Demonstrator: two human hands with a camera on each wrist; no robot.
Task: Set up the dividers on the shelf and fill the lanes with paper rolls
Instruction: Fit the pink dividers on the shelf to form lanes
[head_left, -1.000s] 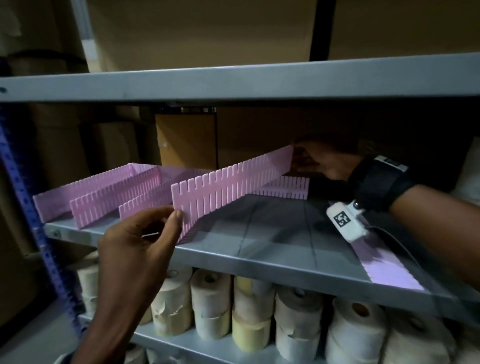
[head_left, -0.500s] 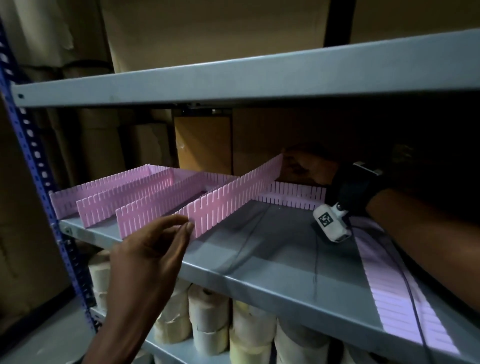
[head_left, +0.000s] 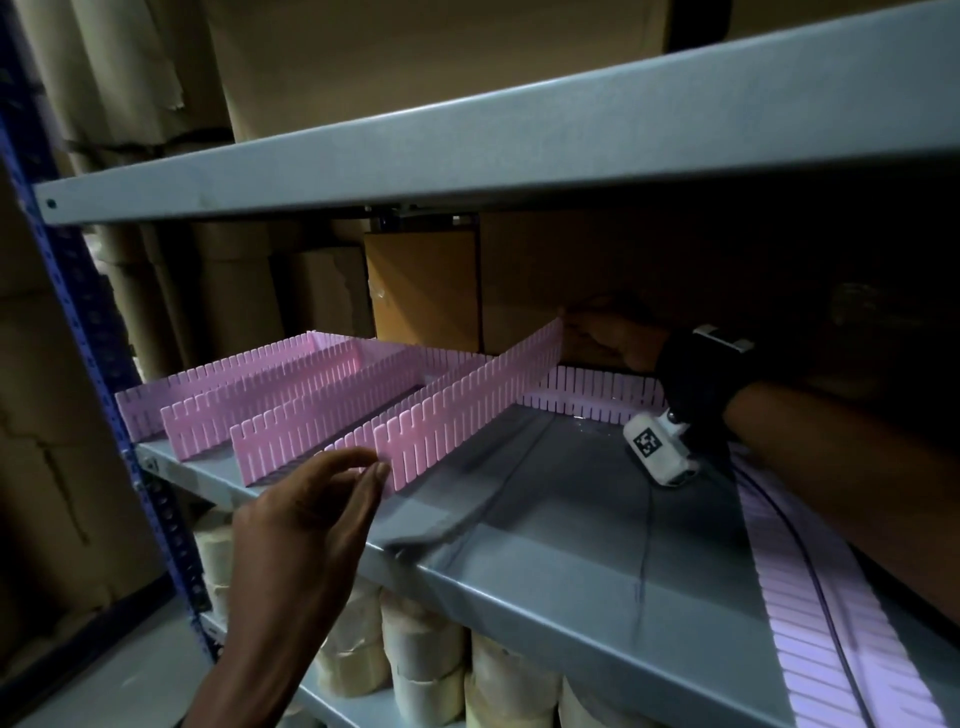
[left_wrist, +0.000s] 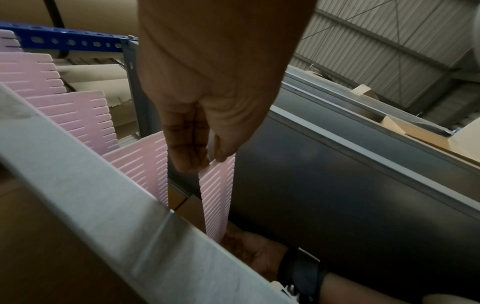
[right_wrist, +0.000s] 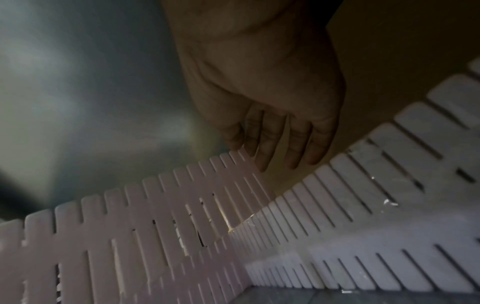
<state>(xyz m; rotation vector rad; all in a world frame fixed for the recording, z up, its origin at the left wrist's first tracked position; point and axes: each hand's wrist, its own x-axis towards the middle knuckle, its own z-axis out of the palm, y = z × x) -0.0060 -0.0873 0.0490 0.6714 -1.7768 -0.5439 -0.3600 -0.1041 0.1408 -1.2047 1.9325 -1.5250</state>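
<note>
A long pink slotted divider (head_left: 467, 400) stands on edge across the grey shelf (head_left: 571, 525), running from front to back. My left hand (head_left: 363, 470) pinches its front end between thumb and fingers, which the left wrist view shows closely at the divider (left_wrist: 217, 195) and hand (left_wrist: 207, 162). Deep in the shelf my right hand (head_left: 597, 332) is at the far end. In the right wrist view its straight fingers (right_wrist: 272, 148) touch the top corner of the divider (right_wrist: 168, 205), and the thumb is hidden. Paper rolls (head_left: 426, 670) sit on the shelf below.
Three more pink dividers (head_left: 285, 405) stand to the left, and a cross divider (head_left: 592, 395) runs along the back. Another divider (head_left: 831, 597) lies flat on the right. The upper shelf (head_left: 467, 135) hangs low overhead. A blue upright (head_left: 78, 312) is at left, with cardboard boxes behind.
The held divider has come down and swung nearer to parallel with the standing ones. Both hands have stayed at its ends. The view has shifted left and down.
</note>
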